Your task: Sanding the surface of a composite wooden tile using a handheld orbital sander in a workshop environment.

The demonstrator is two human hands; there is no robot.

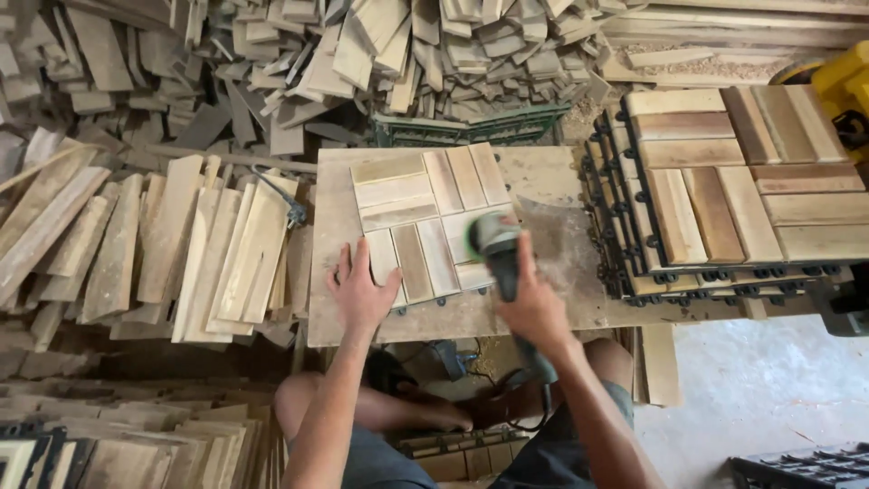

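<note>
1. Right hand is closed around the sander, its disc on the tile.
2. Left hand lies open, flat on the tile's near-left corner.
3. Tile lies on the counter; tile stack just right.

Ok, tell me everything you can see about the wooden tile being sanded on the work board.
The wooden deck tile is square, made of four blocks of pale slats laid in alternating directions on a black plastic base whose tabs show along the near edge. It lies flat on the work board. The left hand presses its near-left corner; the sander, in the right hand, rests on its right side.
</note>
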